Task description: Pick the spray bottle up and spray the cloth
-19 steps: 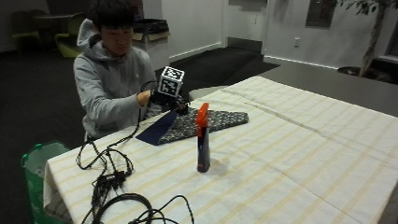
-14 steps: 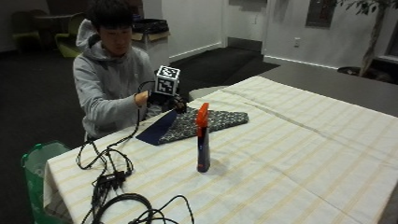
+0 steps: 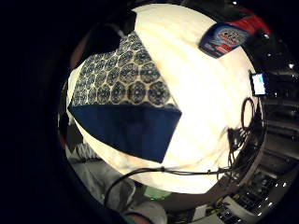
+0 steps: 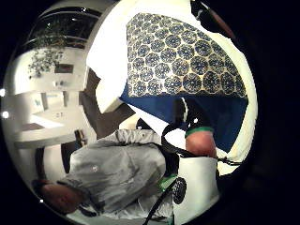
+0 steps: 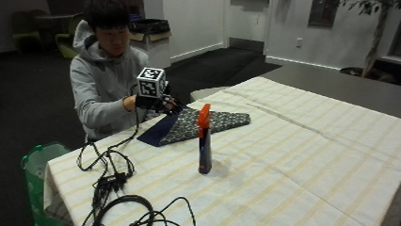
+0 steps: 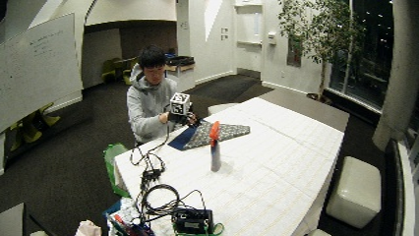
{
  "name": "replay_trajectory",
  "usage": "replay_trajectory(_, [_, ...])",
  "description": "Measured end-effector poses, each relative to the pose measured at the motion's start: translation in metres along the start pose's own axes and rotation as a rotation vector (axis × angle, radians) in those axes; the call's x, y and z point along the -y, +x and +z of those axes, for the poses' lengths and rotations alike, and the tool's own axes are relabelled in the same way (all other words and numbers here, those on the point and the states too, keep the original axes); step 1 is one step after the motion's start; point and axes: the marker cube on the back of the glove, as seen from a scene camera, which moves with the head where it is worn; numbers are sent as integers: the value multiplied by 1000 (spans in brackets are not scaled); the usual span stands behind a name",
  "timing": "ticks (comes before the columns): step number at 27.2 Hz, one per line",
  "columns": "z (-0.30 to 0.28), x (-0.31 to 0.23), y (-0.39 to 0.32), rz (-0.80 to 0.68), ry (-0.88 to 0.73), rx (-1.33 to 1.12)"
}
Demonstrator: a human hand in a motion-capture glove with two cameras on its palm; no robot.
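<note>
A spray bottle (image 5: pixel 204 147) with an orange trigger head stands upright near the middle of the cream striped table (image 5: pixel 300 155). Behind it lies a folded cloth (image 5: pixel 206 123), patterned blue and white with a plain dark blue flap. My gloved right hand (image 5: pixel 159 102) hovers over the table's edge at the cloth's dark blue corner, close to the person's chest, fingers loosely curled and holding nothing. The bottle is about an arm's reach away from it. From the palm, the cloth (image 3: pixel 126 102) spreads below, with the bottle (image 3: pixel 224 36) lying far off beyond it. The cloth (image 4: pixel 183 61) also shows past a fingertip (image 4: pixel 202 142).
Black cables (image 5: pixel 109 172) trail from the hand across the table's left end to a coil (image 5: pixel 134 209) at the near edge. A green bin (image 5: pixel 36 162) stands beside the table. A black box (image 6: pixel 192 220) sits at the near corner.
My hand has drawn back a little toward the person, away from the cloth. Bottle and cloth have not moved.
</note>
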Motion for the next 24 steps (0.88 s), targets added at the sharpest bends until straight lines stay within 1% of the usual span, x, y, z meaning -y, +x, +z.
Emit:
replay_trajectory(8, [-17, -18, 43, 67, 194, 70])
replay_trajectory(15, [-29, -22, 75, 136, 366, 166])
replay_trajectory(19, [-31, -20, 92, 165, 401, 236])
replay_trajectory(24, [-32, -14, 115, 180, 407, 340])
